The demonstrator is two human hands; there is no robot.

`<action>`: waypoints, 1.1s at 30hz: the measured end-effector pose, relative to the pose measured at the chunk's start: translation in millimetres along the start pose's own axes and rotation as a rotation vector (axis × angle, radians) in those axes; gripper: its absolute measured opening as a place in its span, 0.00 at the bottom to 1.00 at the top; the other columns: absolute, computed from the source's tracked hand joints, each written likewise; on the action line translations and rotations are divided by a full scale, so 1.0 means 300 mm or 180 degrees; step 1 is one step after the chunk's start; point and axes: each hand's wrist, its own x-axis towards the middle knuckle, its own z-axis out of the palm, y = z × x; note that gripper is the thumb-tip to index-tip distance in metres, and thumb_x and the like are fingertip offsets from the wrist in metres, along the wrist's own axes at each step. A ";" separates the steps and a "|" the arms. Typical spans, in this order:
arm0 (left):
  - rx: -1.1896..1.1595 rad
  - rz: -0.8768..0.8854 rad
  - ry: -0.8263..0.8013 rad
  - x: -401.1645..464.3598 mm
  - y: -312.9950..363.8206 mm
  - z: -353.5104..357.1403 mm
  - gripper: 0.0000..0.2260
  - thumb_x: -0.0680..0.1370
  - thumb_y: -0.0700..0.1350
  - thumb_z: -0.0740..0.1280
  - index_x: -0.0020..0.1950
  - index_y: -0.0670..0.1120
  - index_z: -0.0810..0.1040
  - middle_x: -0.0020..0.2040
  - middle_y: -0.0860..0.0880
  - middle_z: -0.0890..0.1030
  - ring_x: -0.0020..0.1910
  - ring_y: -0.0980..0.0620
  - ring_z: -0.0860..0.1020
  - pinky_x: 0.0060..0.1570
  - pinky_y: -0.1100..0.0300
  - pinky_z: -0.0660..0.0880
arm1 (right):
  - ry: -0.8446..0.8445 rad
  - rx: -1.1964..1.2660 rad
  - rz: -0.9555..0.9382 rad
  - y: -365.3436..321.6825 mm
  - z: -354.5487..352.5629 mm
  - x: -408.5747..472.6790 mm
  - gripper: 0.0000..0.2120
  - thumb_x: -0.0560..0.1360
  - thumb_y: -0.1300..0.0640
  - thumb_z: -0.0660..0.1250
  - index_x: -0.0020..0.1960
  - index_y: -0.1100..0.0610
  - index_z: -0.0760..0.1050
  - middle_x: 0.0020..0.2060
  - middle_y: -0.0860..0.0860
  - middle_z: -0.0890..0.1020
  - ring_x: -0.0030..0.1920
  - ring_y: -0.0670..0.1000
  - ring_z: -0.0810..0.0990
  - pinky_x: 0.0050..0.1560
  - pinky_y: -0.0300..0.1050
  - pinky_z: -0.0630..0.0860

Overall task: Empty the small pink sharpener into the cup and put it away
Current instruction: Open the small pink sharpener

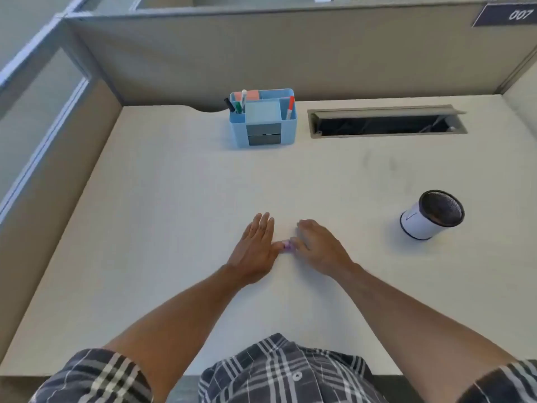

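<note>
A small pink sharpener lies on the white desk between my two hands, mostly hidden by them. My left hand rests flat with fingers stretched out, its thumb touching the sharpener's left side. My right hand is curled beside it, thumb and fingertips meeting the sharpener's right side. A white cup with a dark rim and dark inside stands upright to the right, well apart from both hands.
A blue desk organizer with pens, markers and sticky notes stands at the back centre. An open cable slot lies at the back right. Grey partition walls enclose the desk on three sides.
</note>
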 end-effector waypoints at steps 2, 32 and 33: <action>-0.0010 0.0058 0.0028 -0.002 0.002 0.013 0.28 0.84 0.54 0.51 0.77 0.36 0.57 0.79 0.37 0.57 0.79 0.40 0.51 0.76 0.45 0.53 | 0.0141 0.0119 -0.0208 0.008 0.015 0.004 0.13 0.81 0.52 0.65 0.51 0.64 0.75 0.49 0.57 0.80 0.53 0.59 0.77 0.56 0.54 0.72; -0.2010 -0.0189 0.0364 0.010 0.116 -0.058 0.07 0.77 0.49 0.71 0.53 0.50 0.78 0.45 0.55 0.83 0.43 0.58 0.80 0.43 0.63 0.78 | -0.0215 0.3028 0.0944 -0.036 -0.069 -0.044 0.04 0.77 0.57 0.74 0.51 0.54 0.86 0.48 0.56 0.88 0.45 0.49 0.83 0.50 0.41 0.80; -0.2299 -0.0338 0.0273 0.010 0.118 -0.063 0.07 0.77 0.49 0.72 0.52 0.51 0.78 0.43 0.55 0.83 0.41 0.58 0.80 0.42 0.64 0.78 | -0.0208 0.3074 0.0948 -0.039 -0.072 -0.045 0.04 0.77 0.57 0.74 0.51 0.55 0.86 0.47 0.56 0.88 0.44 0.49 0.83 0.50 0.40 0.79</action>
